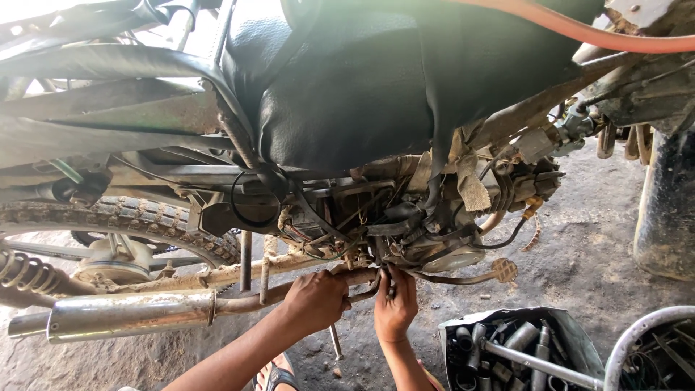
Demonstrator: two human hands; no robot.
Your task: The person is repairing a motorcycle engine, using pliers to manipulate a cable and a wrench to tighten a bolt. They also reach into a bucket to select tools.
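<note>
- Head view: a motorcycle stands on bare dirt ground (579,246), seen from the side, with its black seat (347,87) filling the upper middle of the frame.
- Left hand (315,300): clenched around the exhaust pipe (304,286) at the point where it runs under the engine; knuckles face the camera, the forearm enters from the bottom centre.
- Right hand (394,304): raised just beside the left, fingers (391,279) pointing up into the underside of the engine (405,232). Whether it grips a part or only presses against it cannot be told; the fingertips are hidden among cables and brackets.
- The pipe runs from the engine leftward, mud-caked, to the chromed silencer (130,313), which lies low at the left of the frame.
- Rear wheel: knobbly tyre (123,217) and coil shock spring (29,275) sit behind the silencer.
- Brake pedal (503,270): ribbed pad on a thin lever, just right of the right hand, apart from it.
- Orange hose (579,32) crosses the top right corner.
- Open container of sockets and metal tools (514,347) rests on the ground at lower right, near the right forearm; a round metal basin rim (637,333) lies beside it.
- A sandalled foot (279,376) shows at the bottom edge, below the left arm.
</note>
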